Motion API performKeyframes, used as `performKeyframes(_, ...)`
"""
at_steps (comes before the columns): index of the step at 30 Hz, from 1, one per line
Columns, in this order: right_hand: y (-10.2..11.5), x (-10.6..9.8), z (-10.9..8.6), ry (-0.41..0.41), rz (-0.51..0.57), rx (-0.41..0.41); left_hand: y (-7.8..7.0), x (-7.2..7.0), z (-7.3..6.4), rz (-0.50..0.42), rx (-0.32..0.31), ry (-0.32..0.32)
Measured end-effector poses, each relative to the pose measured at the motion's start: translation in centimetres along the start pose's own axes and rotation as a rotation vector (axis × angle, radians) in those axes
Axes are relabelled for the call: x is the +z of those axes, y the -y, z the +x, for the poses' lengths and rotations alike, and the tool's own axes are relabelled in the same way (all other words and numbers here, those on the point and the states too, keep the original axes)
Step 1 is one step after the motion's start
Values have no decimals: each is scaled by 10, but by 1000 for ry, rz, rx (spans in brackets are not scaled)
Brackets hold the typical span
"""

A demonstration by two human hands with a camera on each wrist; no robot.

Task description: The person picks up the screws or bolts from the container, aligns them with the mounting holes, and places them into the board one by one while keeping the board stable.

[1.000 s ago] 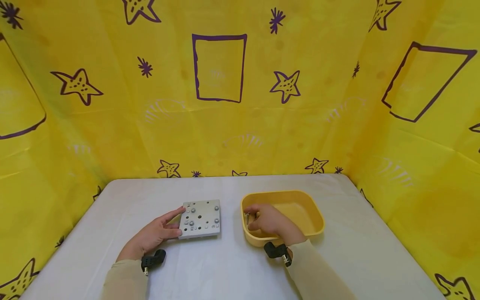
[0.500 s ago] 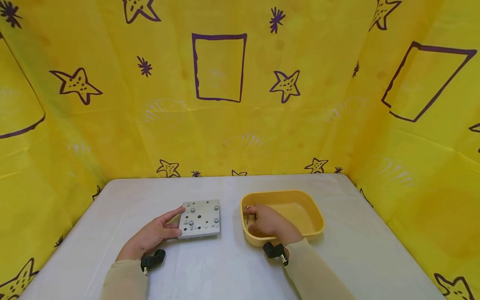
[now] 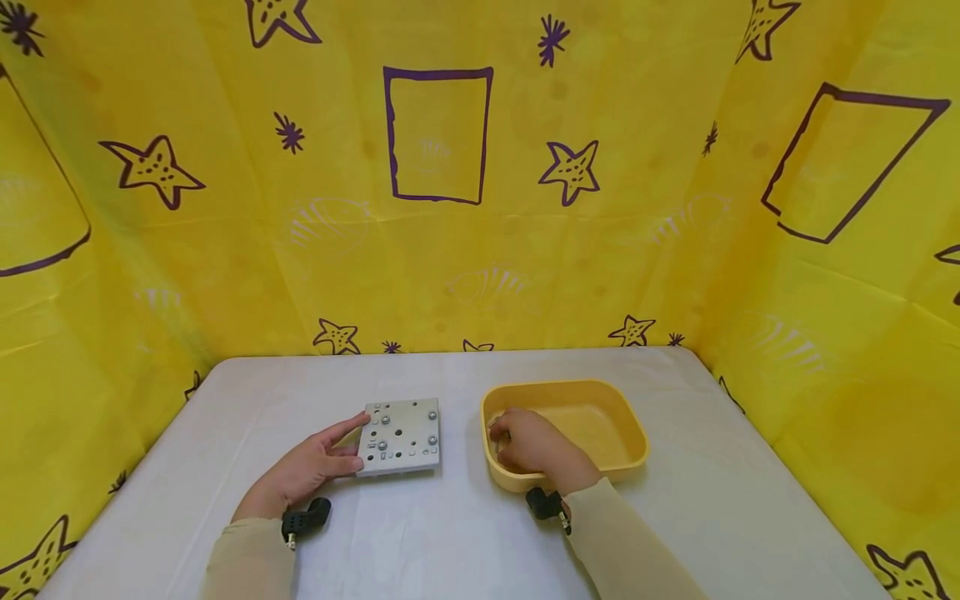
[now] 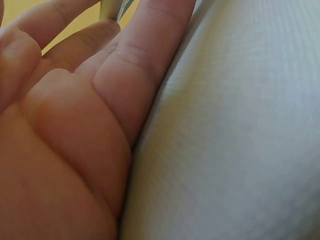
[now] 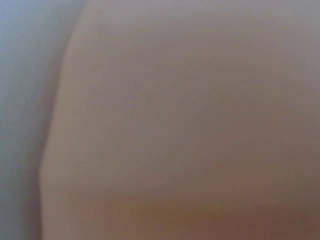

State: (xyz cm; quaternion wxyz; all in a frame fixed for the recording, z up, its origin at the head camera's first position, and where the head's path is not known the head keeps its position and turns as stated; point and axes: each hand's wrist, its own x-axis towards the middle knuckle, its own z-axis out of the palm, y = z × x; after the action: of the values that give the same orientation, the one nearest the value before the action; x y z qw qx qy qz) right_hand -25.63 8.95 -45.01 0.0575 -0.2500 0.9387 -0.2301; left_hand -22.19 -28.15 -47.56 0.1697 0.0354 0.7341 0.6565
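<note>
My left hand [image 3: 311, 467] grips a square silver metal plate [image 3: 411, 429] by its left side, thumb near the lower corner and a finger at the upper one. Holes and several socket-head bolts [image 3: 432, 440] show on the plate's top face. In the left wrist view, the palm and fingers [image 4: 135, 35] lie along the table, with a sliver of the plate [image 4: 111, 9] at the top. My right hand [image 3: 536, 442] reaches into the yellow bin [image 3: 626, 417] at its left end, fingers bent over small, slender metal pieces [image 3: 497, 447]; I cannot tell whether it pinches one. Blurred skin fills the right wrist view.
A white cloth covers the table [image 3: 450, 533]. Yellow curtains [image 3: 480, 275] with purple drawings enclose its back and sides. The bin's raised rim surrounds my right hand. Both wrists carry small black cameras [image 3: 306, 518].
My right hand has shifted slightly within the bin's left end, and the small metal pieces there are more covered by its fingers. The left hand and the plate have stayed put.
</note>
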Motion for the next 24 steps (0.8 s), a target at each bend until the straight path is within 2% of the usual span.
performKeyframes(9,4,-2,2,-2,-143,1,-1,-1,0,5,2,3)
performKeyframes(13,5,-6,0,-56,-117,48,-1,-1,1,11,2,12)
performKeyframes(17,5,-14,-4,-117,52,139,0,-1,1,10,1,16)
performKeyframes(21,6,-29,-8,-171,356,300,1,-1,1,15,0,15)
performKeyframes(24,7,-42,-8,-223,592,385,1,-1,1,15,1,16)
